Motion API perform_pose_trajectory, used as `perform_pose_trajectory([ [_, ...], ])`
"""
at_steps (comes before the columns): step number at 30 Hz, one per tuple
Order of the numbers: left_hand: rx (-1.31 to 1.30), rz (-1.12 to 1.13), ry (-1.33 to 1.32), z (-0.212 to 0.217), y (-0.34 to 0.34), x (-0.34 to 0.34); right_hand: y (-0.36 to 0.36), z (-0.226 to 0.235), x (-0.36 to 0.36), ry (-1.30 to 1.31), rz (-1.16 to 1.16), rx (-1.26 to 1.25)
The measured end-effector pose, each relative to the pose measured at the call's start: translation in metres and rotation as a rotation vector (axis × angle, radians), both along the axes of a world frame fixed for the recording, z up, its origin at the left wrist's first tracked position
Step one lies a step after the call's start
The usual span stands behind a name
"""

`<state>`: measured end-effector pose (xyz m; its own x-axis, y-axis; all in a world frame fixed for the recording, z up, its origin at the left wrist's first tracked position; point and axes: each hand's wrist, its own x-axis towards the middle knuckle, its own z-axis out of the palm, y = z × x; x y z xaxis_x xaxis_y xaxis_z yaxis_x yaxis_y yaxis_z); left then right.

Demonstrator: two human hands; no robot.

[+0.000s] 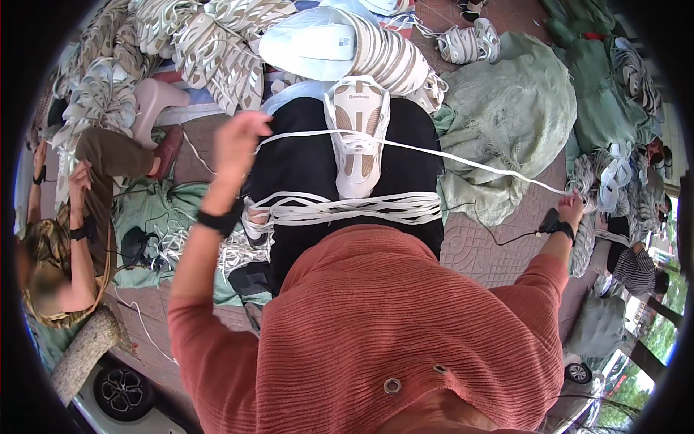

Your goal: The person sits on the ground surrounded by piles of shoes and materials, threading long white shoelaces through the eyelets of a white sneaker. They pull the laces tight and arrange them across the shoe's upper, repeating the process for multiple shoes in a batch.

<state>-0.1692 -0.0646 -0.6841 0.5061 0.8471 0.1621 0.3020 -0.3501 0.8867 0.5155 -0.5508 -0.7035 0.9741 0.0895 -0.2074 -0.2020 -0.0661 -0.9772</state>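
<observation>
Head view: a white-and-tan openwork shoe upper on the lap, between thighs in black trousers. Across its middle, a long flat white lace, pinched at its right end by fingertips of the right hand. Near its left stretch, the blurred left hand, fingers partly curled; cannot tell whether closed on it. Closer to the waist, a bundle of white laces. Farther out, a nested row of white-and-tan uppers.
</observation>
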Motion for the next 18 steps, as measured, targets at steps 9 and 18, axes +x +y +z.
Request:
perform_pose_trajectory([
  [9, 0.175, -0.183, 0.459, -0.028, -0.045, 0.080, 0.321, 0.031, -0.262, -0.183, 1.074, 0.083],
  [18, 0.247, -0.199, 0.516, -0.022, -0.052, 0.086, 0.402, 0.024, -0.402, -1.457, 1.632, -0.169],
])
